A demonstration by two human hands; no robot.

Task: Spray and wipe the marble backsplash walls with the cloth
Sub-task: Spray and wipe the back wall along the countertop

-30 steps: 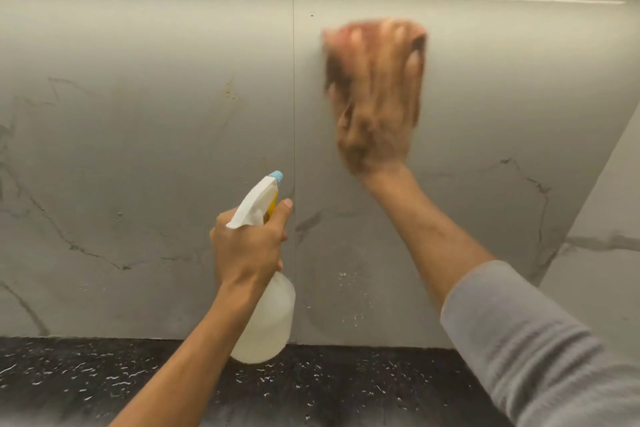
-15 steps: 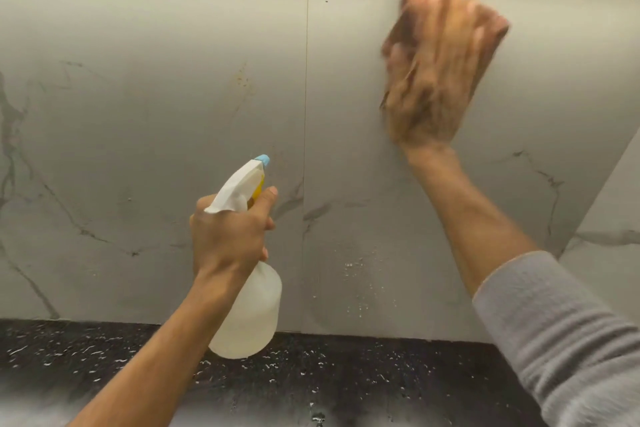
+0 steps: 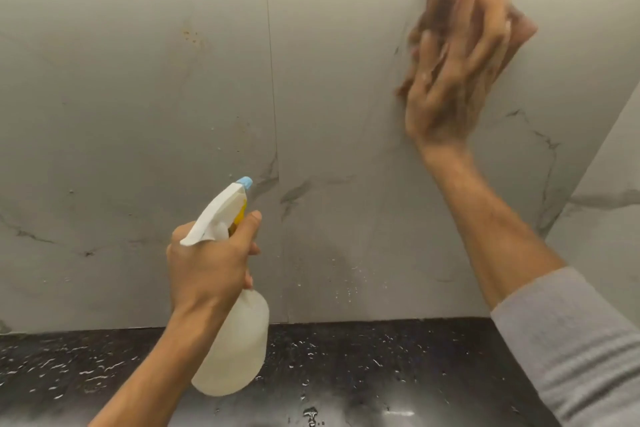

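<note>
The grey marble backsplash with dark veins fills the view. My right hand presses a brownish-pink cloth flat against the wall at the upper right; both are motion-blurred. My left hand grips a white spray bottle by its neck, low and left of centre. Its blue-tipped nozzle points up at the wall, and my index finger rests by the yellow trigger. Small droplets cling to the wall low down, right of the bottle.
A black speckled countertop, wet with droplets, runs along the bottom of the wall. A vertical seam splits the backsplash panels. A side wall meets the backsplash at the right corner. My grey sleeve covers the right forearm.
My right hand has swept the cloth from the wall's centre to the right, then slightly down. The left hand with the bottle has stayed roughly where it was.
</note>
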